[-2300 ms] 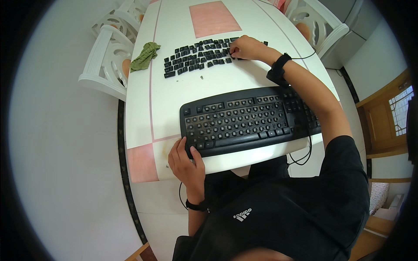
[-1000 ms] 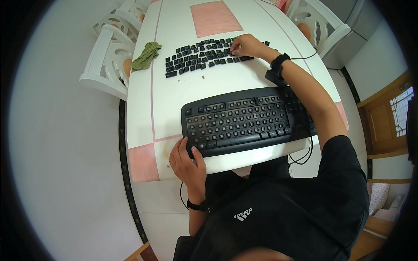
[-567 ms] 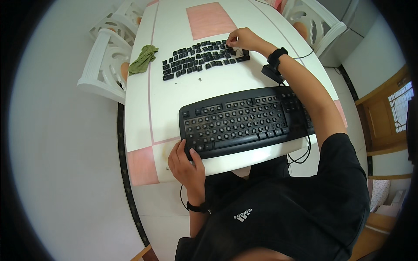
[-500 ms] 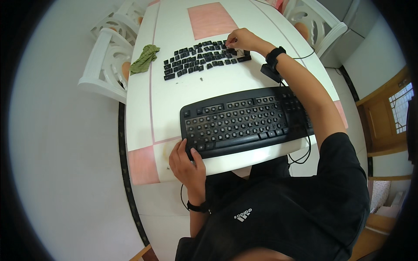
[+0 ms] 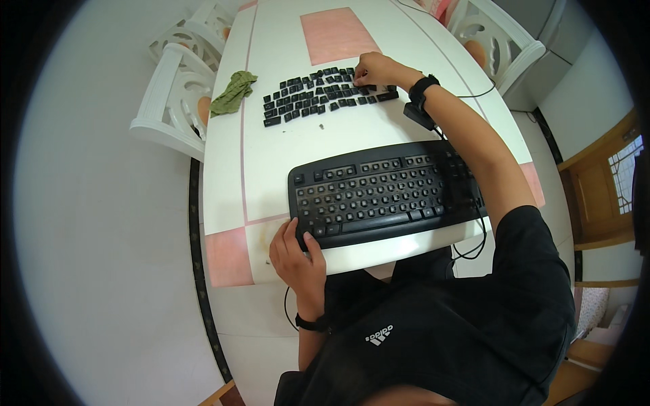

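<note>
Hands first: right hand [image 5: 374, 68] is stretched out over the far end of a spread of loose black keycaps [image 5: 318, 95], fingers curled down onto the caps at the right end, though I can't tell if it's actually pinching one. Left hand [image 5: 296, 252] is gripping the near left corner of one black keyboard [image 5: 386, 194], thumb up on the keys. Keycaps sit in rough rows beyond the keyboard, too many and too small to count. All on a white bench [image 5: 271, 155] with pink squares. One crumpled green cloth [image 5: 233, 93] lies left of the caps. Two white chairs [image 5: 172, 101], one either side of the far end.
</note>
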`<action>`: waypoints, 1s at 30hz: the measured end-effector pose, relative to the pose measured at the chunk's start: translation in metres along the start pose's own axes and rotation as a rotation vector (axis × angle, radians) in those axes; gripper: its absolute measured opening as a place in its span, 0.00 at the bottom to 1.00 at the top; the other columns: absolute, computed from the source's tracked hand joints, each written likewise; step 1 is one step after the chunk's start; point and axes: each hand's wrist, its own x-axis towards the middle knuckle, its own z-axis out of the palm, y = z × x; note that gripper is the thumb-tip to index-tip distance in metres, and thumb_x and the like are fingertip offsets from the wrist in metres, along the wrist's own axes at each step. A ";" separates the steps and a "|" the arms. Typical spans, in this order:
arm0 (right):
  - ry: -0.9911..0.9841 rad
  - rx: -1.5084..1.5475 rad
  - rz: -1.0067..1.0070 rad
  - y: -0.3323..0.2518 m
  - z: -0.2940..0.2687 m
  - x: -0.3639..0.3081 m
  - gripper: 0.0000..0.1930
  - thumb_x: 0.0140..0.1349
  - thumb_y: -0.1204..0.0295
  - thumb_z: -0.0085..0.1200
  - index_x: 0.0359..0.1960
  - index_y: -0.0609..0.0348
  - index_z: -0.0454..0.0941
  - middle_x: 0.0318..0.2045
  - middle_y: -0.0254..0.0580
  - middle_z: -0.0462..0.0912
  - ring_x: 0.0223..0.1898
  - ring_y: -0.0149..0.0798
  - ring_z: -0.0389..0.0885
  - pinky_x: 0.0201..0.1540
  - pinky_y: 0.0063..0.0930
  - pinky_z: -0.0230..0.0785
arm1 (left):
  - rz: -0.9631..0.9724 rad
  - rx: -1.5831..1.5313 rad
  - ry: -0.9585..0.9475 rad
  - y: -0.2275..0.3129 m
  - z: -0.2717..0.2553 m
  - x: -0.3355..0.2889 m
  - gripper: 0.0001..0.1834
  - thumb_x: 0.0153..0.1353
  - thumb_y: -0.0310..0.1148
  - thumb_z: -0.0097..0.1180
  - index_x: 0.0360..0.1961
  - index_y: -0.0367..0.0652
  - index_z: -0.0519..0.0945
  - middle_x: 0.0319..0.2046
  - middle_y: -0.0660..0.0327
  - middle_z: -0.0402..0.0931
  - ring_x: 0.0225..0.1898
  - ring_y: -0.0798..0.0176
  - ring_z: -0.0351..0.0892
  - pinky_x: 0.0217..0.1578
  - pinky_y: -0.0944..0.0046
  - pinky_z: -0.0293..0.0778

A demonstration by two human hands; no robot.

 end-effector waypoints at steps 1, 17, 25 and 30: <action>0.016 -0.005 -0.018 0.002 0.001 0.001 0.10 0.57 0.63 0.66 0.35 0.56 0.90 0.33 0.46 0.88 0.38 0.48 0.86 0.43 0.39 0.77 | 0.002 0.000 0.001 0.000 0.000 0.000 0.18 0.62 0.28 0.56 0.53 0.39 0.79 0.51 0.53 0.78 0.54 0.47 0.75 0.56 0.51 0.69; 0.000 0.003 0.041 0.014 -0.007 -0.009 0.10 0.56 0.65 0.66 0.37 0.56 0.89 0.35 0.48 0.85 0.39 0.47 0.84 0.44 0.37 0.76 | 0.001 0.005 0.000 0.001 0.000 0.001 0.17 0.61 0.28 0.55 0.52 0.38 0.79 0.50 0.53 0.78 0.53 0.47 0.75 0.56 0.51 0.69; -0.002 0.120 0.085 0.014 0.000 -0.006 0.11 0.56 0.65 0.66 0.36 0.57 0.89 0.35 0.47 0.88 0.39 0.45 0.86 0.43 0.35 0.77 | -0.011 -0.007 0.001 0.003 -0.001 0.001 0.17 0.62 0.28 0.55 0.52 0.39 0.79 0.51 0.53 0.78 0.53 0.47 0.75 0.56 0.51 0.68; 0.110 0.230 0.225 0.013 -0.007 -0.010 0.14 0.58 0.61 0.67 0.40 0.57 0.89 0.38 0.48 0.88 0.39 0.46 0.86 0.45 0.35 0.77 | -0.003 0.006 -0.001 0.002 -0.002 0.000 0.17 0.62 0.28 0.55 0.52 0.39 0.79 0.50 0.53 0.78 0.54 0.47 0.75 0.56 0.51 0.68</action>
